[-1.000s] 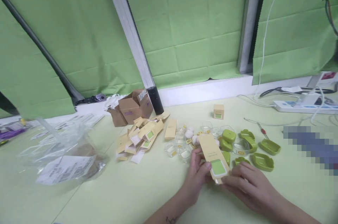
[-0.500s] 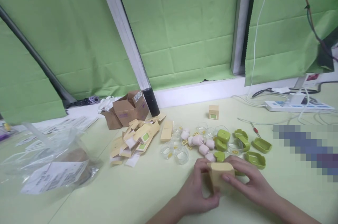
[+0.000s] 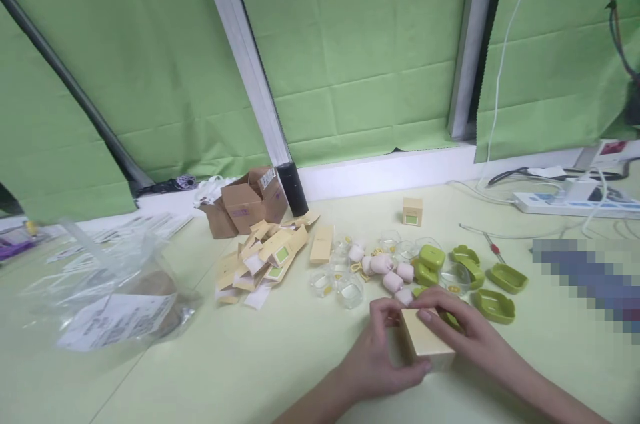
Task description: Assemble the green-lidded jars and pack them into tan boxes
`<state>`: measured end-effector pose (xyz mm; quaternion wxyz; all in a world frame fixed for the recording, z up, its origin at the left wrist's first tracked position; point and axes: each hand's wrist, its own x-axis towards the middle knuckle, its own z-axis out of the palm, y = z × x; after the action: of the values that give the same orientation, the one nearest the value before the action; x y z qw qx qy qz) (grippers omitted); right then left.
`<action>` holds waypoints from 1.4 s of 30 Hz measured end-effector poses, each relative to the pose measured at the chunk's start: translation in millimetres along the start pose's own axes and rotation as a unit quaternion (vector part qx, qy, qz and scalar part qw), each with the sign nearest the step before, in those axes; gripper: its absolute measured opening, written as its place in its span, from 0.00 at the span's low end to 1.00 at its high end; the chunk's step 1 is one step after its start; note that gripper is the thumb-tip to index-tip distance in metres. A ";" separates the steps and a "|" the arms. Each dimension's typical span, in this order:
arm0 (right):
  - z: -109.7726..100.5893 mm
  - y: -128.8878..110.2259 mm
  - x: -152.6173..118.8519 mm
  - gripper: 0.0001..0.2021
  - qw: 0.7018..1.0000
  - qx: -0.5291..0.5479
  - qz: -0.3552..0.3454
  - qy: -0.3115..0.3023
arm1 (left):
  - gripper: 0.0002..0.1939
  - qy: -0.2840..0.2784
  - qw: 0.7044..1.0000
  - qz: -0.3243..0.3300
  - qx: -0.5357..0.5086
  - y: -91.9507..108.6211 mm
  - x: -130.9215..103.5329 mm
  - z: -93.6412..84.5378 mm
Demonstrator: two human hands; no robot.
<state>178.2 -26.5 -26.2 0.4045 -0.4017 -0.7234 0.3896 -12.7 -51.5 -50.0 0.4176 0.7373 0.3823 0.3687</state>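
A small tan cardboard box (image 3: 429, 336) is held low at the front of the table. My left hand (image 3: 377, 354) grips its left side, thumb at the lower front edge and fingers at the back. My right hand (image 3: 463, 324) lies over its right side, with fingers pressed on the top face. Just behind my hands are olive-green plastic trays (image 3: 494, 306), a green lid-like piece (image 3: 431, 256), pale pink cylinders (image 3: 393, 282) and clear plastic cups (image 3: 350, 292). Part of the green pieces is hidden behind my right hand.
Flattened tan cartons (image 3: 265, 257) are heaped left of centre, before an opened brown box (image 3: 253, 201) and a black cylinder (image 3: 293, 189). A finished-looking small box (image 3: 413, 212) stands at the back. A clear plastic bag (image 3: 130, 297) lies left; a power strip (image 3: 575, 204) lies right.
The box in my hands has tipped, so its flat top face now shows, and my right fingers have moved onto it. The camera view has shifted slightly left.
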 end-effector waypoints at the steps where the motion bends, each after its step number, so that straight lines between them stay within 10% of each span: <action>1: -0.1 -0.2 -0.3 0.12 1.000 -0.003 -0.009 -0.004 | 0.33 0.000 1.000 -0.003 0.002 0.2 0.0 -0.1; 33: -2.8 -1.7 0.5 0.13 1.000 0.014 0.004 -0.027 | 0.38 -0.022 0.999 -0.022 0.014 4.3 -0.5 -1.7; 42: -6.6 -10.8 -2.9 0.13 0.996 -0.053 -0.042 -0.065 | 0.25 0.010 0.997 0.072 0.027 -0.8 2.8 -0.8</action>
<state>182.2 -31.5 -14.9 0.3507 -0.3661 -0.7838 0.3586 -12.4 -48.6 -49.7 0.3661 0.7698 0.3424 0.3951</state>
